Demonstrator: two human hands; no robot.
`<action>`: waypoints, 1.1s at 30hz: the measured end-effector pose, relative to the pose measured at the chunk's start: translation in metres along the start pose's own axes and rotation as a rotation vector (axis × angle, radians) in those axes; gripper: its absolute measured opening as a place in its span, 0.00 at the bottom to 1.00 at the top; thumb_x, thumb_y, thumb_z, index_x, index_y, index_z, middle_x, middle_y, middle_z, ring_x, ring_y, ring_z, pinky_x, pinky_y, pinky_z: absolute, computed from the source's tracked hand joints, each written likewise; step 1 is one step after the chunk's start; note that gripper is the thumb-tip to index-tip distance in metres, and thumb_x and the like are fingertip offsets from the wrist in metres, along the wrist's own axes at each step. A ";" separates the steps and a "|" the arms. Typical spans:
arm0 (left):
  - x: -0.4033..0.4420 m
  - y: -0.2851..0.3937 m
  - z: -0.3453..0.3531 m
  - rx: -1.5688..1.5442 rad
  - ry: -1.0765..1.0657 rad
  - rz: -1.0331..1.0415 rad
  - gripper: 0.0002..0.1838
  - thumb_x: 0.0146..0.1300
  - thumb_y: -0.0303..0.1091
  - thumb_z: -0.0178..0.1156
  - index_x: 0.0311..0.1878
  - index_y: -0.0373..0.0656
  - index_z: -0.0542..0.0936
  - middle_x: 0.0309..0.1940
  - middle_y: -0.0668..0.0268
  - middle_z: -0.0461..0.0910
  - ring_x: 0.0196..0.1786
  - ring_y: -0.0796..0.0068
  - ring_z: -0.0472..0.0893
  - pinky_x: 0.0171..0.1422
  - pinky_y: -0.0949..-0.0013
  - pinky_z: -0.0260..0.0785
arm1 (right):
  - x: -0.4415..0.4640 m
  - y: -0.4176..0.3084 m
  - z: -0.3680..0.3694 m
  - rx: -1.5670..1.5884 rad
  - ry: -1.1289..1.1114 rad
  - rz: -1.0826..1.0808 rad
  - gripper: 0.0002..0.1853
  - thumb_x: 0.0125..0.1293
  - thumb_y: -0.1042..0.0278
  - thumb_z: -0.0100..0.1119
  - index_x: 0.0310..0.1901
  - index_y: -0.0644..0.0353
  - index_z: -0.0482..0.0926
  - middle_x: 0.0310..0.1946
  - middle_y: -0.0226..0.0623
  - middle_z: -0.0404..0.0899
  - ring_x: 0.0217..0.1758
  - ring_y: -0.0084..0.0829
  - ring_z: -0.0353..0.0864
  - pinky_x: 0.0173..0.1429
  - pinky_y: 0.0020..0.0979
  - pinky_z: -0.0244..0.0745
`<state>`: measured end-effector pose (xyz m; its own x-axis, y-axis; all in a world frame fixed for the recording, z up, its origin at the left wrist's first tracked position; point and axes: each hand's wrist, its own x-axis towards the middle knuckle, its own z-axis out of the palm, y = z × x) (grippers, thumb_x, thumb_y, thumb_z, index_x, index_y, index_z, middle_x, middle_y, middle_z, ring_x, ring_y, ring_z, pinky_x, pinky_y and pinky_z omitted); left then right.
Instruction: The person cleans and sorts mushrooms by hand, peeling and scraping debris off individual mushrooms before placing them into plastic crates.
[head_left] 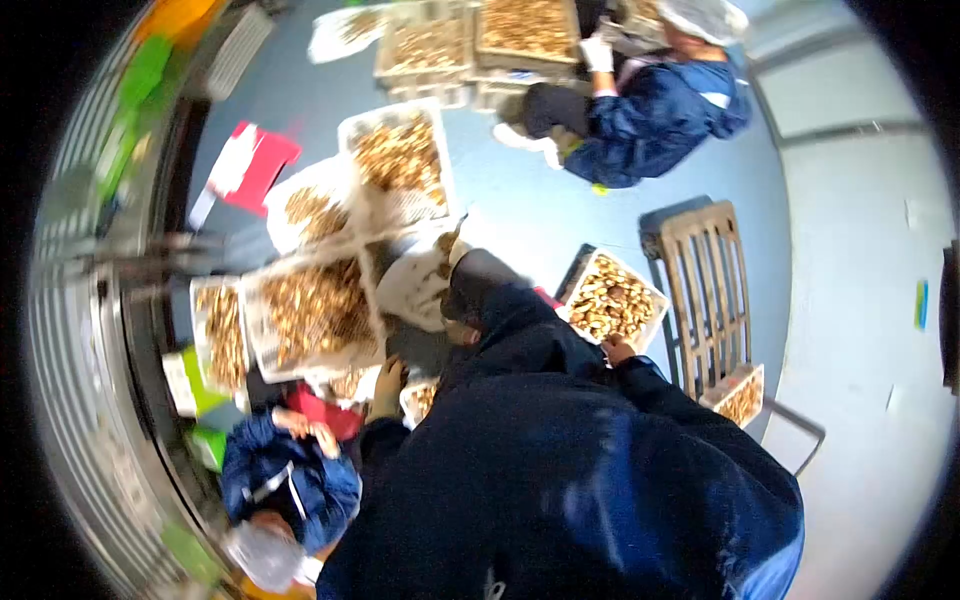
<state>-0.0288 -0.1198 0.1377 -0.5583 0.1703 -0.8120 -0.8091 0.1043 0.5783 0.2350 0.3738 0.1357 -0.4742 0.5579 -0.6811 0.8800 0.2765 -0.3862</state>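
Note:
My right hand [618, 350] is closed on the near edge of a white crate [655, 318] filled with brown and pale mushroom-like pieces [612, 298]. That crate stands at the right of my body, tilted in the view. My left hand [390, 378], darker and perhaps gloved, hangs at my left side near a large white crate [377, 335] of similar pieces. Its fingers are blurred, and I cannot make out whether they hold anything. A small white container [408, 402] with pieces is just beside it.
One co-worker [290, 480] sits at the lower left, another [655, 120] at the upper right. More filled crates [445, 150] stand ahead and left. A slatted cart [708, 290] is at the right, with a small crate [757, 385] at its near end. A red item [265, 170] lies on the floor.

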 end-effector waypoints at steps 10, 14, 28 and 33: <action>0.022 0.043 0.047 0.167 0.166 -0.225 0.15 0.66 0.39 0.53 0.51 0.42 0.71 0.28 0.73 0.72 0.26 0.81 0.70 0.30 0.77 0.65 | 0.090 -0.038 -0.063 0.063 0.148 0.170 0.17 0.59 0.54 0.58 0.41 0.58 0.79 0.32 0.43 0.82 0.29 0.43 0.82 0.37 0.40 0.77; 0.088 0.109 0.123 0.345 0.026 -0.214 0.13 0.67 0.40 0.53 0.48 0.43 0.71 0.27 0.73 0.72 0.25 0.81 0.69 0.28 0.76 0.64 | 0.086 0.017 -0.090 0.670 0.217 0.309 0.14 0.65 0.58 0.54 0.40 0.62 0.79 0.32 0.40 0.83 0.33 0.32 0.83 0.35 0.33 0.79; 0.175 0.347 0.592 1.028 -0.972 0.356 0.20 0.67 0.37 0.54 0.61 0.44 0.70 0.44 0.66 0.79 0.44 0.77 0.78 0.47 0.76 0.69 | -0.040 0.079 -0.050 1.642 0.853 1.025 0.10 0.59 0.69 0.58 0.41 0.62 0.73 0.32 0.41 0.79 0.34 0.41 0.83 0.33 0.42 0.81; 0.160 0.324 0.759 1.178 -1.049 -0.131 0.21 0.67 0.35 0.53 0.62 0.41 0.69 0.44 0.68 0.78 0.42 0.80 0.75 0.47 0.77 0.68 | -0.062 -0.006 -0.016 2.024 1.336 1.016 0.04 0.60 0.71 0.54 0.35 0.60 0.72 0.30 0.39 0.77 0.34 0.38 0.81 0.36 0.39 0.80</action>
<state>-0.2409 0.6847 0.2555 0.2749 0.6206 -0.7344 0.0293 0.7580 0.6516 0.2593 0.3497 0.1902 0.6901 0.1465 -0.7088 -0.6194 -0.3871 -0.6830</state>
